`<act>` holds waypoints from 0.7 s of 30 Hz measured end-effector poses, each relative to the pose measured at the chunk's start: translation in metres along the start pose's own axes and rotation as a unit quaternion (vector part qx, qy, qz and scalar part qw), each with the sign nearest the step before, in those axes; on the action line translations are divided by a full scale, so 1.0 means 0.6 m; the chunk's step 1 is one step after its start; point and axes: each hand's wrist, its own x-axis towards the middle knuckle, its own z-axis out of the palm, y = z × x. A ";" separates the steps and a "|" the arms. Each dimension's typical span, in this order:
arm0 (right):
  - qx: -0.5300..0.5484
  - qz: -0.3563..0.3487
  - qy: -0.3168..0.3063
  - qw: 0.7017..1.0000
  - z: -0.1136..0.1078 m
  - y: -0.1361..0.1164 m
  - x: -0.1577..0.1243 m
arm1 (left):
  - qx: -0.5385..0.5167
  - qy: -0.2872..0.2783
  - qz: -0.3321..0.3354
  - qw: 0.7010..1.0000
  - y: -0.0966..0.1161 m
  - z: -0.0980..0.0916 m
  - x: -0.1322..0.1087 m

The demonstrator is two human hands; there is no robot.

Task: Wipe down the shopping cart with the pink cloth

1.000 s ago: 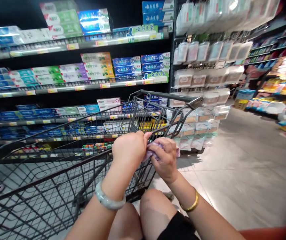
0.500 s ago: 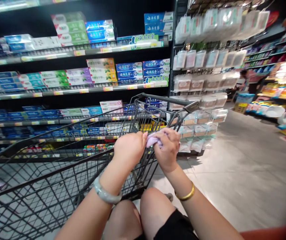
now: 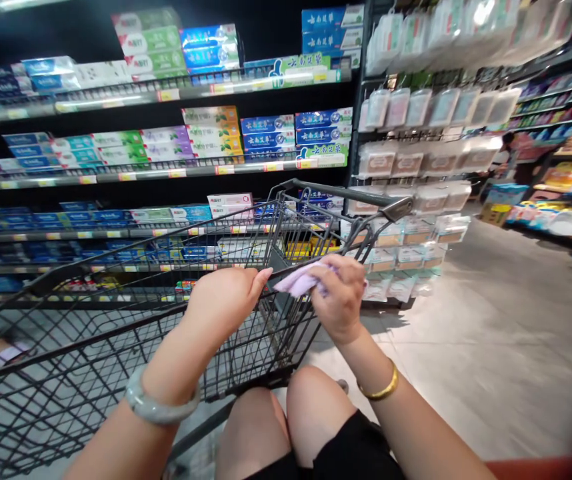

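A lilac cloth [image 3: 296,279] is bunched in my right hand [image 3: 339,297], whose fingers are curled round it. One loose end of the cloth trails left over the top rail of a black wire shopping cart [image 3: 141,328]. To the left of the cloth, my left hand [image 3: 226,297] lies over the same rail with the thumb along it. Its other fingers bend down behind the rail and are hidden. A gap separates the left thumb from the cloth. The cart's handle [image 3: 346,195] rises just beyond my right hand.
Shelves of boxed goods [image 3: 211,132] run behind the cart. Hanging packs [image 3: 416,163] fill a rack at right. Grey tiled floor [image 3: 491,320] stretches along the right. My knees [image 3: 311,413] are close to the cart. Far right, a person [image 3: 506,157] appears beside more shelves.
My left hand has slid left along the rail, away from the cloth. The cloth's left end now hangs loose while my right hand keeps hold. The view has shifted slightly.
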 end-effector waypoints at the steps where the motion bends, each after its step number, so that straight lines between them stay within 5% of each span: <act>1: -0.004 0.024 0.026 0.999 0.001 0.001 0.000 | -0.004 -0.009 -0.009 1.000 -0.002 0.002 -0.001; 4: -0.009 0.066 0.067 0.996 0.008 -0.007 -0.004 | 0.000 -0.011 -0.015 1.000 -0.001 0.010 -0.001; 9: 0.032 -0.011 -0.014 0.999 0.009 -0.017 -0.012 | 0.011 0.011 -0.013 1.000 0.003 0.017 -0.001; 14: 0.006 0.074 0.093 0.993 0.011 -0.009 0.003 | 0.017 0.013 -0.021 1.000 0.004 0.017 -0.001; 19: 0.067 -0.036 -0.031 0.997 0.018 -0.051 -0.005 | 0.017 0.023 -0.017 0.999 0.003 0.020 -0.002; 21: 0.064 -0.024 -0.014 0.998 0.017 -0.048 -0.005 | 0.016 0.025 -0.014 0.999 0.003 0.021 -0.002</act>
